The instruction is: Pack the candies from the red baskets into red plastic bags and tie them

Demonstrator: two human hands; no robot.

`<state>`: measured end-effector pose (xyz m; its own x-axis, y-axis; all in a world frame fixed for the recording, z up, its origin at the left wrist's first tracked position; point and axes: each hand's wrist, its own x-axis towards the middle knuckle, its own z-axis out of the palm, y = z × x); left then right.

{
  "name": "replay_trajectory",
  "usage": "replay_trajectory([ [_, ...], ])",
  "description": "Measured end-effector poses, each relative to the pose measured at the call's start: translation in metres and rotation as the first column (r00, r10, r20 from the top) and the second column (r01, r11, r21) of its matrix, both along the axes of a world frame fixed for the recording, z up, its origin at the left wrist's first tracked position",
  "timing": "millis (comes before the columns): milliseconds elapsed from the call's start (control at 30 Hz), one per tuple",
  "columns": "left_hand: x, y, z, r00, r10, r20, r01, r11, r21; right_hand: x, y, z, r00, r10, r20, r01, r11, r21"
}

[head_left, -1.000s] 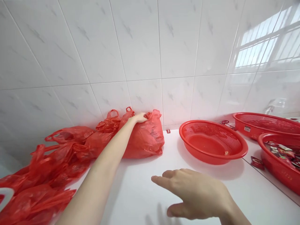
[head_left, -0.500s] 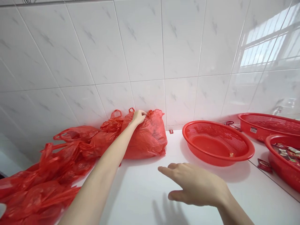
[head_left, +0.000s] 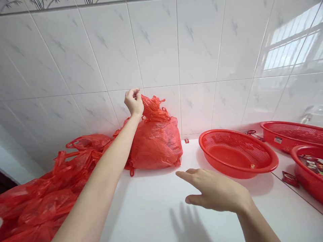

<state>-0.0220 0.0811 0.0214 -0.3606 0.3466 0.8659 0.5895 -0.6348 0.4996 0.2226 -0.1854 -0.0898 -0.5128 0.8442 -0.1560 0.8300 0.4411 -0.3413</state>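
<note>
Beside the red bag [head_left: 156, 144], the open right hand [head_left: 214, 190] hovers near a colander [head_left: 217, 148].

Bright, even daylight fills the scene. A pale window reflection [head_left: 287, 47] glares on the glossy white ceramic wall tiles [head_left: 156, 43] at far right. The right hand [head_left: 214, 190] casts a soft grey shadow [head_left: 188, 223] on the white countertop [head_left: 141, 215]. Tile lines bow towards the frame edges; focus stays sharp throughout.

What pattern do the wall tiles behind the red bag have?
The wall tiles are white with faint grey streaks, clearest in the head view.
</note>
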Motion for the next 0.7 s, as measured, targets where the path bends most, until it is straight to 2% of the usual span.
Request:
replay_trajectory([
  [100,-0.005,-0.006,-0.003,1.000,0.002,0.001,-0.002,0.988,0.155,0.003,0.000,0.001,1.000,0.002,-0.014,-0.002,1.000,0.022],
  [200,-0.009,-0.011,-0.008,0.997,0.076,0.027,-0.079,0.980,0.181,0.008,0.001,0.003,0.999,-0.001,-0.050,0.004,0.998,0.067],
  [233,-0.010,-0.012,-0.010,0.994,0.110,-0.006,-0.108,0.986,0.129,0.010,0.002,0.004,0.998,-0.007,-0.062,0.012,0.997,0.081],
  [300,-0.012,-0.014,-0.014,0.971,0.099,-0.219,-0.120,0.989,-0.082,0.013,0.003,0.006,0.997,-0.028,-0.076,0.035,0.995,0.097],
  [367,-0.013,-0.016,-0.021,0.878,-0.067,-0.474,-0.108,0.937,-0.333,0.016,0.003,0.007,0.996,-0.045,-0.081,0.052,0.994,0.098],
  [400,-0.013,-0.017,-0.025,0.824,-0.158,-0.545,-0.107,0.900,-0.422,0.017,0.003,0.007,0.995,-0.051,-0.083,0.059,0.994,0.095],
  [467,-0.012,-0.020,-0.035,0.767,-0.249,-0.592,-0.116,0.853,-0.510,0.018,0.003,0.007,0.994,-0.062,-0.087,0.070,0.993,0.091],
  [567,-0.009,-0.022,-0.046,0.720,-0.299,-0.626,-0.180,0.791,-0.585,0.018,0.002,0.005,0.993,-0.056,-0.107,0.066,0.994,0.087],
  [700,-0.007,-0.018,-0.052,0.684,-0.351,-0.639,-0.268,0.693,-0.669,0.018,0.001,0.004,0.988,-0.043,-0.150,0.056,0.995,0.086],
])
